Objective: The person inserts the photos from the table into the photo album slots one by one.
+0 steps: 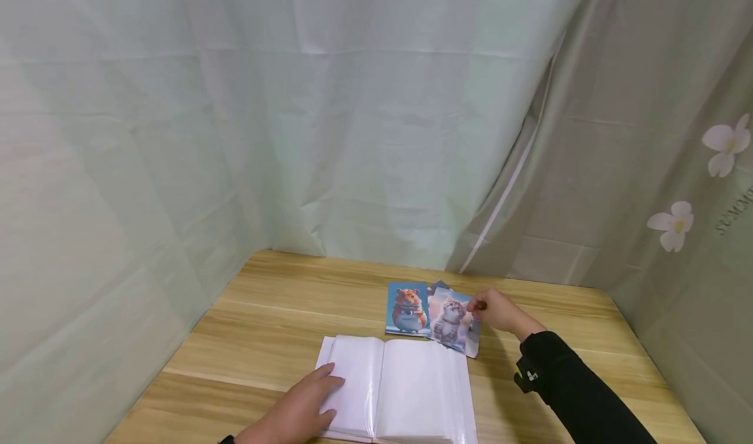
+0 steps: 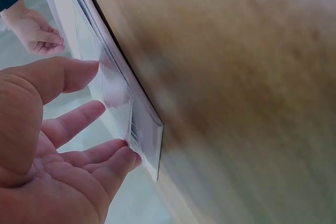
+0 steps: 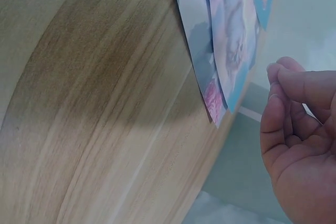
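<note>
A photo album (image 1: 414,392) lies spread on the wooden table, its clear-sleeved pages white and blank. My left hand (image 1: 302,401) rests on the album's left page, fingers spread; the left wrist view shows the fingertips touching the sleeve edges (image 2: 131,124). Beyond the album, a kitten picture card (image 1: 448,320) overlaps other cards, and a hamster card (image 1: 408,310) lies at its left. At the kitten card's right edge is my right hand (image 1: 499,310), thumb and fingers curled together. In the right wrist view that hand (image 3: 302,129) appears apart from the cards (image 3: 231,40), with nothing visible between its fingertips.
The wooden table (image 1: 265,326) extends on both sides of the album. Pale curtains (image 1: 376,136) hang behind it and along the left and right, the right one printed with white flowers (image 1: 672,225).
</note>
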The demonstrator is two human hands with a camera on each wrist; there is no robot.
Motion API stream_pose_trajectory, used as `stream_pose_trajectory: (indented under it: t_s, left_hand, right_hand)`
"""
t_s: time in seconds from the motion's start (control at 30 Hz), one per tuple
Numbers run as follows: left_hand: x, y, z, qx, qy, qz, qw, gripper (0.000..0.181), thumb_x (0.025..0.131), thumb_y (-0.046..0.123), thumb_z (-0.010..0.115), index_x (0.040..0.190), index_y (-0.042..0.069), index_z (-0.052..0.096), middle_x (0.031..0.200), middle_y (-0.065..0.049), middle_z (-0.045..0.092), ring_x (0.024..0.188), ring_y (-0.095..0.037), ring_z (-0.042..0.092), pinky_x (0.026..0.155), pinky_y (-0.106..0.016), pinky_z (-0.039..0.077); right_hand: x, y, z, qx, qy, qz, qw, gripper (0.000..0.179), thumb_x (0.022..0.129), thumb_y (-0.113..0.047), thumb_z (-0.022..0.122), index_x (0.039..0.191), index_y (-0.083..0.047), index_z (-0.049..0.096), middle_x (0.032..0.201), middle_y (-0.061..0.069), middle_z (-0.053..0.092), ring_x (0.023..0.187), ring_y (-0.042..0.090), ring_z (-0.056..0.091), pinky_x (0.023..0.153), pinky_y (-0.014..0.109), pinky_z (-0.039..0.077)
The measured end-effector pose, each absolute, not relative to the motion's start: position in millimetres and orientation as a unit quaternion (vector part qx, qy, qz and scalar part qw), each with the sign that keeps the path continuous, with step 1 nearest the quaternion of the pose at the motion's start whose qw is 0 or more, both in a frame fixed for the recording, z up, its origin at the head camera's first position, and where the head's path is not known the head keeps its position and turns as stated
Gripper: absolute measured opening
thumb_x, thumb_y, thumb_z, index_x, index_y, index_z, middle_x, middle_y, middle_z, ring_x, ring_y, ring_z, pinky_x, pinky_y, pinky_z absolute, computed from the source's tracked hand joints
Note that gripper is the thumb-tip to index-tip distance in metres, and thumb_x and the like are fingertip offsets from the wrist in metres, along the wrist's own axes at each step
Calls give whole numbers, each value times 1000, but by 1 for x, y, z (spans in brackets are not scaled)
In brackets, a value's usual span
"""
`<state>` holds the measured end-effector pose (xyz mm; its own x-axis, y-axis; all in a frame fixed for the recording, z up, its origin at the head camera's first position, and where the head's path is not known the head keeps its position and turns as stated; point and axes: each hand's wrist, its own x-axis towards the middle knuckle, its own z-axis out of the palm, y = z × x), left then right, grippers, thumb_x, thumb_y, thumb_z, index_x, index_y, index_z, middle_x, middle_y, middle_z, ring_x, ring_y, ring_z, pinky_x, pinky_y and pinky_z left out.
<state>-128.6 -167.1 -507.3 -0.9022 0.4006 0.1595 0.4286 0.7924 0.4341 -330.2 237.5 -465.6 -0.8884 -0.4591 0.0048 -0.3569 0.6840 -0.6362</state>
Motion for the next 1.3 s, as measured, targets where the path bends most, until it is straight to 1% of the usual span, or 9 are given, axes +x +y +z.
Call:
stream_pose_trajectory:
  t_s: [0.3,0.47,0.63,0.77,0.9,0.97,1.1,1.2,1.3]
  left_hand:
    - [-128,-170,-511,-220,-948,-229,12,41,82,16,78,117,-2,66,131,-28,57,122,-45,55,101,-56,44]
    - [-128,-171,-510,-219,-951,-217,13,40,82,19,79,115,0,67,130,-28,58,122,-42,56,101,-54,45]
    - [-127,-171,-509,-225,-950,-214,21,41,81,20,80,114,0,67,129,-26,60,122,-42,56,101,-52,46]
    - [-126,-171,-509,-217,-949,-226,8,41,83,21,79,116,1,66,132,-26,57,124,-42,55,101,-53,46]
    - [-123,-171,-508,-202,-949,-243,-6,41,84,21,78,118,1,66,136,-27,55,125,-44,53,102,-55,44]
    - [-123,-170,-508,-202,-950,-237,1,41,84,20,78,118,1,66,135,-26,55,125,-43,54,102,-54,44]
    - [-123,-169,-509,-208,-953,-221,15,41,83,20,79,116,1,66,133,-26,57,123,-43,55,102,-52,45]
    - [-124,-168,-509,-210,-953,-219,14,42,82,20,80,116,1,67,132,-26,58,123,-43,55,102,-52,45]
    - [-125,-168,-509,-212,-952,-219,14,42,81,20,80,116,1,67,132,-26,58,124,-42,55,102,-53,45]
  right_hand:
    - [-332,235,-465,-212,919,-324,78,10,90,10,64,96,6,70,88,14,67,77,22,59,72,33,55]
    - [-341,233,-460,-232,922,-304,54,8,90,10,62,94,7,68,87,16,67,75,19,58,70,34,54]
    - [-349,230,-457,-241,927,-286,27,9,88,10,62,93,8,69,88,18,68,80,23,61,73,40,54]
    - [-356,228,-460,-212,935,-284,25,11,87,8,62,94,7,70,90,16,69,83,26,62,76,43,54]
    - [-359,223,-466,-175,943,-281,29,13,89,6,64,100,6,71,94,15,69,85,25,61,78,41,55]
    - [-360,220,-470,-165,944,-283,35,16,89,5,65,105,7,69,99,19,68,81,26,61,73,40,56]
    - [-360,216,-479,-140,949,-279,47,29,89,-1,71,116,8,66,115,25,65,87,28,61,73,38,55]
    - [-359,214,-485,-122,953,-270,58,42,87,-7,76,125,5,63,126,24,62,98,31,59,85,43,53]
    - [-358,213,-490,-111,954,-270,74,57,84,-7,80,135,4,57,134,26,57,105,34,57,94,52,51]
